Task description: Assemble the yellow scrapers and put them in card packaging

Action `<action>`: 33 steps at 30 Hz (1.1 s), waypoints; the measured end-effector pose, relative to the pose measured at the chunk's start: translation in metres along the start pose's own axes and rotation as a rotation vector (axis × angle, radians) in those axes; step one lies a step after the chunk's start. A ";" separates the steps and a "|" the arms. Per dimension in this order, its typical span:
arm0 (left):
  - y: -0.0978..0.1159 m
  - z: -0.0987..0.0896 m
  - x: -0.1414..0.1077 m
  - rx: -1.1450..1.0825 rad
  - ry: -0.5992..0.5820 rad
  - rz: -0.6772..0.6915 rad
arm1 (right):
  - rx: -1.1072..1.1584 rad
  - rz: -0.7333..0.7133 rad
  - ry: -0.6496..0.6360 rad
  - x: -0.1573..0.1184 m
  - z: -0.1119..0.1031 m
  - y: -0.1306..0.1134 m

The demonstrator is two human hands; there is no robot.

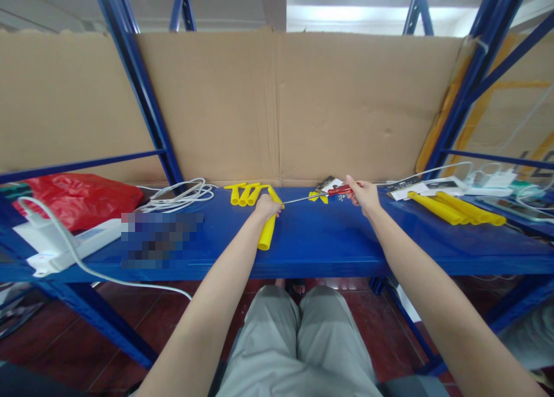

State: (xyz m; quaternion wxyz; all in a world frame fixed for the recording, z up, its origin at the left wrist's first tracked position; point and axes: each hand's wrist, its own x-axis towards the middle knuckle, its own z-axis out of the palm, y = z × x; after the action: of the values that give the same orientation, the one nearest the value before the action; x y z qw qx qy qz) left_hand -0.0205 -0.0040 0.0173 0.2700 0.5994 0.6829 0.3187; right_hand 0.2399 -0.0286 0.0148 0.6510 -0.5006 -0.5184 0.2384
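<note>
My left hand (267, 205) is wrapped round a yellow plastic tube-shaped piece (267, 233), whose hollow end points toward me on the blue shelf. In my right hand (364, 195) is a screwdriver (338, 190) with a red handle. Its long metal shaft runs leftward, and the tip meets the yellow piece near my left fingers; the exact contact is too small to make out. Small yellow parts (319, 197) and some tiny metal bits (341, 198) lie between my hands. Left of my left hand stand several similar yellow pieces (247, 195) in a row.
More yellow tubes (459, 209) lie at the right by white cards and chargers. At the left are a red plastic bag (86, 199), coiled white cable (184, 195) and a white power strip (82, 247). A cardboard sheet (346, 108) walls off the back between blue posts.
</note>
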 end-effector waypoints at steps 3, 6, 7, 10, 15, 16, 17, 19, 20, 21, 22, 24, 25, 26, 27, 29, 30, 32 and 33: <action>-0.001 0.000 0.001 -0.001 -0.004 0.006 | 0.035 0.013 -0.029 -0.001 0.000 -0.002; -0.001 0.000 0.001 -0.002 -0.007 0.009 | 0.073 0.056 -0.061 -0.002 0.000 -0.006; -0.001 0.000 0.000 -0.002 -0.008 0.010 | 0.094 0.083 -0.079 -0.002 -0.001 -0.007; -0.001 0.001 0.000 -0.004 -0.003 0.006 | 0.196 0.193 -0.176 -0.002 -0.002 -0.012; -0.002 0.001 0.001 -0.023 -0.010 0.007 | 0.377 0.326 -0.269 -0.003 -0.006 -0.018; -0.001 0.001 0.001 -0.029 -0.010 0.006 | 0.407 0.327 -0.276 -0.003 -0.006 -0.019; -0.001 0.001 0.001 -0.034 -0.009 0.005 | 0.433 0.317 -0.285 -0.003 -0.007 -0.020; -0.001 0.002 0.001 -0.042 -0.005 0.005 | 0.463 0.285 -0.309 -0.003 -0.008 -0.021; -0.001 0.002 0.001 -0.045 -0.001 0.005 | 0.469 0.271 -0.321 -0.002 -0.009 -0.021; -0.001 0.002 0.002 -0.049 0.002 0.006 | 0.468 0.261 -0.331 -0.002 -0.009 -0.022; -0.002 0.003 0.002 -0.051 0.004 0.007 | 0.462 0.254 -0.338 -0.002 -0.009 -0.022; -0.003 0.004 0.004 -0.053 0.008 0.008 | 0.441 0.233 -0.341 -0.001 -0.009 -0.021; -0.003 0.004 0.004 -0.052 0.010 0.008 | 0.427 0.213 -0.335 -0.001 -0.009 -0.021; -0.004 0.004 0.005 -0.052 0.011 0.010 | 0.410 0.188 -0.324 -0.001 -0.008 -0.020; -0.005 0.004 0.005 -0.052 0.013 0.013 | 0.391 0.161 -0.307 -0.001 -0.007 -0.019; -0.005 0.004 0.005 -0.055 0.013 0.019 | 0.346 0.104 -0.260 -0.001 -0.006 -0.016; -0.005 0.004 0.005 -0.057 0.011 0.022 | 0.315 0.080 -0.233 -0.002 -0.006 -0.015; -0.005 0.004 0.004 -0.063 0.006 0.023 | 0.237 0.040 -0.177 -0.001 -0.005 -0.012; -0.004 0.003 0.004 -0.063 0.004 0.020 | 0.193 0.025 -0.149 -0.001 -0.004 -0.011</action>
State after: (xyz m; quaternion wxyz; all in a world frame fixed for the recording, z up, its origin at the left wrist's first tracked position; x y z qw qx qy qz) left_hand -0.0213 -0.0002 0.0118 0.2842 0.5969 0.6669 0.3437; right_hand 0.2412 -0.0355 0.0240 0.6528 -0.4230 -0.5337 0.3319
